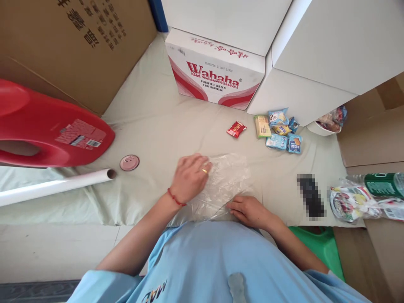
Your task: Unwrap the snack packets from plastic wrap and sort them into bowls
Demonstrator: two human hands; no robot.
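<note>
Plastic (225,176): clear, crinkled, spread at the near edge of the cloth-covered bench (176,126), close by the blue shirt (227,256).
Left hand (191,176): over the plastic's left side, fingers blurred; cannot tell whether this grip is apart or together.
Right hand (249,211): fingertips at the plastic's near right edge; cannot tell whether this grip is clamped on it.
Far side: a broad stretch of bench before the carton (216,71), red packet (236,129) farther right.
Left side: open room to the pink disc (129,162).
Right side: open room to a pixelated dark shape (311,197).

Likely home: cloth-covered table (151,122), red jug (53,130), Wahaha water carton (217,78), snack packets (262,127).
</note>
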